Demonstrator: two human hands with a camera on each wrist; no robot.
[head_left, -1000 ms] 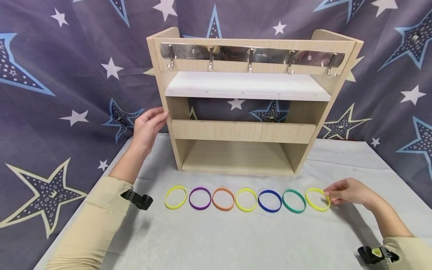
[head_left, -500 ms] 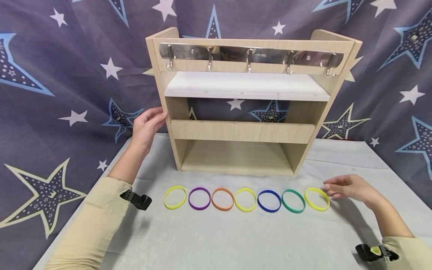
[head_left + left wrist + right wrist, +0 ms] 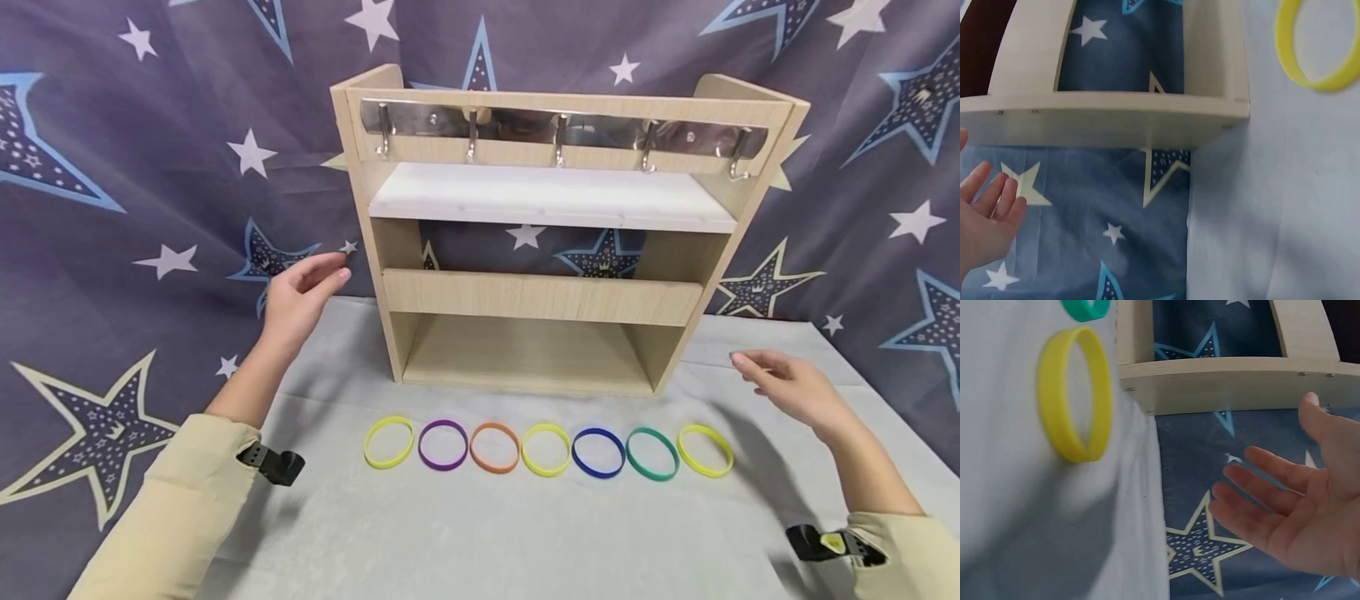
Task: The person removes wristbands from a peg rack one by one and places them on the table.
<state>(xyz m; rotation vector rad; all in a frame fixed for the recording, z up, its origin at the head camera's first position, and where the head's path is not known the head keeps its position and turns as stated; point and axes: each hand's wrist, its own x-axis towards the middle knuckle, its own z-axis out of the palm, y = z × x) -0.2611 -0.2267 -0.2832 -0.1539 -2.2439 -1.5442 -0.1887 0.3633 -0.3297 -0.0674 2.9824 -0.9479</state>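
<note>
A wooden rack with a white shelf and a row of metal hooks stands at the back of the table. Several coloured rings lie in a row before it, from a yellow ring at the left to another yellow ring at the right. My left hand hovers open just left of the rack, touching nothing. My right hand floats open above the table, up and right of the rightmost yellow ring. Both hands are empty.
A pale cloth covers the table. A dark star-printed backdrop hangs behind and to both sides. The rack's lower compartment holds nothing. Purple, orange, blue and green rings lie mid-row.
My right hand let go of the rightmost yellow ring and rose up and to the right. My left hand came off the rack's left side and drew back to the left.
</note>
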